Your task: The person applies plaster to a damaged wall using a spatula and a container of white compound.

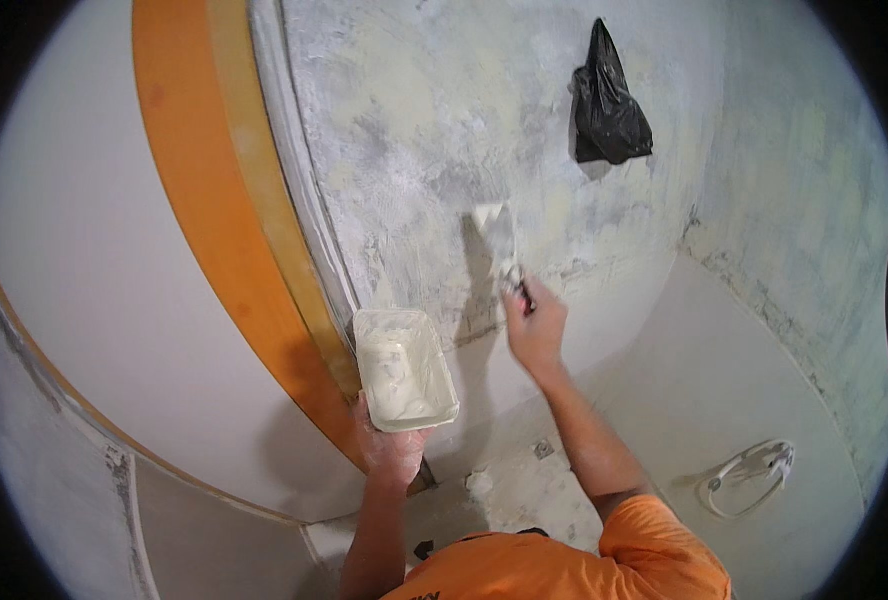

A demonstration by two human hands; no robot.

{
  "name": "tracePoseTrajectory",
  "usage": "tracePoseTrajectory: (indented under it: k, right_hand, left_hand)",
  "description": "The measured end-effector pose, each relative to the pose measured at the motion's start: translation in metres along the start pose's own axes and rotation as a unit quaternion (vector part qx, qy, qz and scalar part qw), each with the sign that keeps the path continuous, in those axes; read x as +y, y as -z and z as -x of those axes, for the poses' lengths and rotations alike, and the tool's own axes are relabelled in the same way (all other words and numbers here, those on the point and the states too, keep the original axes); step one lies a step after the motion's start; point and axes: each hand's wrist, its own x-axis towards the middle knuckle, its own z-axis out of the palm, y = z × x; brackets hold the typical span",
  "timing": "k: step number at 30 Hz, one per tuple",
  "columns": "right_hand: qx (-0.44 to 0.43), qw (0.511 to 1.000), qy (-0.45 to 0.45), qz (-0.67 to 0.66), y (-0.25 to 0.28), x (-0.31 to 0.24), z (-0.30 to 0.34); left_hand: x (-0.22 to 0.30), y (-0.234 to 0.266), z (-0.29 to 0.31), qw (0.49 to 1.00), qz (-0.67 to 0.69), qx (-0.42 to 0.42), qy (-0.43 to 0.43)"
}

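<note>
My left hand (pixel 392 455) holds up a whitish rectangular tub (pixel 444 385) from below, its fingers mostly hidden behind it. Creamy white filler (pixel 399 385) lies inside and smears the tub's walls. My right hand (pixel 538 325) is closed round the handle of a putty knife (pixel 502 238), to the right of the tub and higher. The knife's blade points up and lies close to the patchy grey wall (pixel 414 130), with white filler along its far edge. Whether the blade touches the wall I cannot tell for certain.
A black plastic bag (pixel 612 115) covers something on the wall at upper right. An orange door frame (pixel 199 170) with a white door (pixel 84 170) stands at left. Low on the right, a coiled white cable (pixel 749 480) hangs by the smooth lower wall. A floor drain (pixel 543 449) shows below.
</note>
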Motion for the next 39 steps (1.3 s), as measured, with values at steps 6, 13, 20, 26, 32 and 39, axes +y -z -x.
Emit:
tracePoseTrajectory:
  k: [6, 13, 20, 26, 32, 39]
  right_hand:
    - [-0.178, 0.790, -0.326, -0.487, 0.032, -0.031, -0.010]
    - [-0.278, 0.739, -0.372, -0.488, 0.042, -0.042, 0.049]
    - [-0.248, 0.864, -0.297, -0.323, 0.027, -0.060, 0.073]
    - [-0.220, 0.953, -0.094, -0.185, 0.013, -0.062, 0.081]
    - [-0.264, 0.911, -0.194, -0.251, 0.021, -0.047, 0.097]
    - [-0.304, 0.889, -0.237, -0.246, 0.041, -0.033, 0.102]
  left_hand:
    - [-0.004, 0.019, 0.011, 0.989, -0.123, 0.065, -0.050]
    - [-0.002, 0.007, 0.015, 0.859, -0.473, 0.037, -0.190]
    - [0.000, -0.012, 0.009, 0.995, 0.085, 0.057, -0.015]
    - [-0.011, -0.010, 0.009, 0.997, -0.005, 0.070, -0.018]
    - [-0.004, -0.019, 0.007, 0.979, -0.142, 0.073, -0.125]
    - [-0.003, 0.026, 0.002, 0.956, -0.242, 0.015, -0.163]
